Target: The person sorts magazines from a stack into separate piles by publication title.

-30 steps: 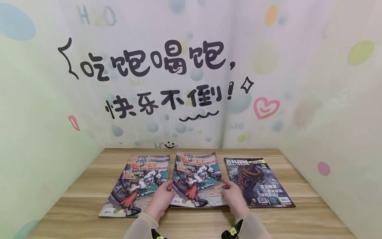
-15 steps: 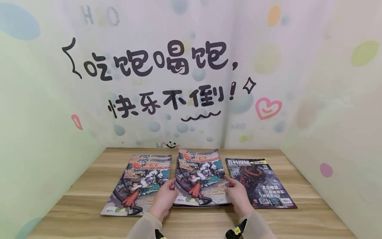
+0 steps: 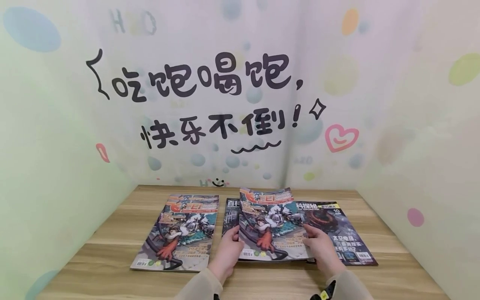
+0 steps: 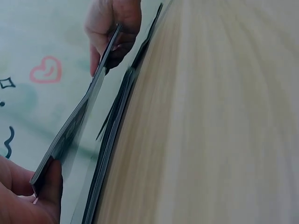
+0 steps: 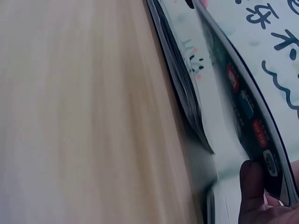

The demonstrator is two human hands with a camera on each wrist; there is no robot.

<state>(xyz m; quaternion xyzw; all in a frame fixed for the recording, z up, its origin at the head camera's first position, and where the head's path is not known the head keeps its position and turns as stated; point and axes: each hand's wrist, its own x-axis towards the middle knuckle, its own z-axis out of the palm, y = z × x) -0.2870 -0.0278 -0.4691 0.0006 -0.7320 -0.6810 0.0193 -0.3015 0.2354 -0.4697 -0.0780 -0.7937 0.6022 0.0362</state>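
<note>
Both hands hold a colourful comic-style magazine point(image 3: 268, 227) up off the table, as the gap beneath it in both wrist views shows. My left hand point(image 3: 228, 252) pinches its left edge, thumb and fingers on opposite faces. On the other side, my right hand point(image 3: 324, 250) grips the right edge. Behind the raised magazine lies a dark magazine point(image 3: 230, 216), mostly hidden. Another dark magazine point(image 3: 354, 239) with a "10" on its cover is partly covered at the right. The underside of the held magazine point(image 5: 247, 109) is dark with small coloured pictures.
To the left lie overlapping magazines point(image 3: 183, 235) with the same comic cover. The wooden table point(image 3: 101, 246) meets a printed back wall point(image 3: 210, 166) and pale side walls.
The hands have raised the comic magazine and carried it rightward toward the right-hand dark magazine. A dark magazine has come into sight where it was. The head view has shifted slightly.
</note>
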